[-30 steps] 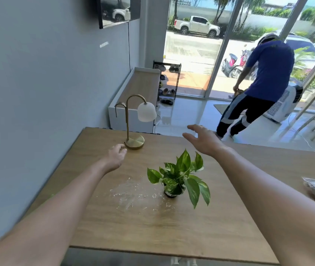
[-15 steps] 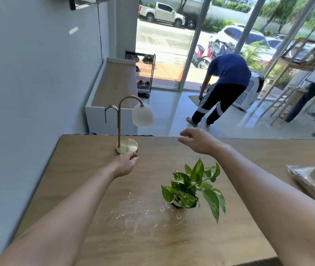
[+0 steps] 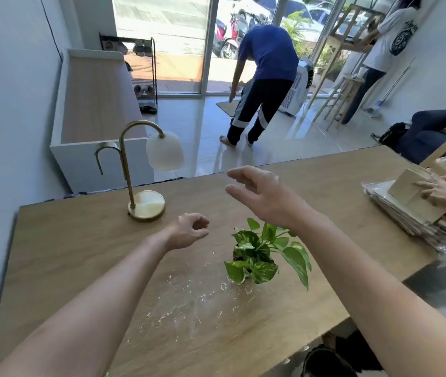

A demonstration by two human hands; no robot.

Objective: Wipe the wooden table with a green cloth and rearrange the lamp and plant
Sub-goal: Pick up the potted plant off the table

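A brass lamp (image 3: 145, 205) with a white shade stands at the back left of the wooden table (image 3: 61, 254). A small leafy plant (image 3: 260, 257) sits near the table's middle, with pale crumbs and dust (image 3: 189, 297) scattered in front of it. My left hand (image 3: 189, 232) hovers between lamp base and plant, fingers loosely curled, holding nothing. Above and behind the plant my right hand (image 3: 260, 191) is raised with its fingers spread and empty. A sliver of green shows at the bottom edge; no cloth is clearly in view.
A stack of plastic-wrapped packets (image 3: 409, 213) lies at the table's right end, with another person's hand (image 3: 445, 191) on a box there. A white cabinet (image 3: 94, 110) stands behind the table. Two people stand on the tiled floor beyond.
The view has swung right and down. My left hand drew back from the lamp base towards the plant. My right hand stays raised above the plant. Another person's hand has appeared at the right.
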